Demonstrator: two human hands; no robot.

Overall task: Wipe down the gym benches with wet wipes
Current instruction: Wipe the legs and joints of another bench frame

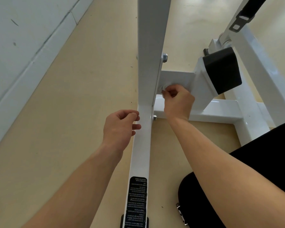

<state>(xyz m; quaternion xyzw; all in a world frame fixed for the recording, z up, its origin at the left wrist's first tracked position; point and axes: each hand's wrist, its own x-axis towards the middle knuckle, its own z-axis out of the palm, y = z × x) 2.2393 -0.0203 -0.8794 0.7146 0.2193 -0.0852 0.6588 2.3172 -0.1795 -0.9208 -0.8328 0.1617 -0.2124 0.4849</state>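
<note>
A white steel bench frame (150,46) rises from the floor, with a cross tube (178,78) bolted to its upright. My right hand (178,102) pinches a small white wet wipe (163,88) and presses it against the joint between the upright and the cross tube. Most of the wipe is hidden by my fingers. My left hand (120,125) hovers beside the lower part of the upright, fingers loosely curled, holding nothing; its fingertips touch or nearly touch the tube's left edge.
A black rubber end cap (222,69) sits on the frame to the right. A black warning label (136,199) runs down the floor rail. The white wall (23,46) lies left, beige floor (72,112) between. My black-clad knee (204,203) is at the lower right.
</note>
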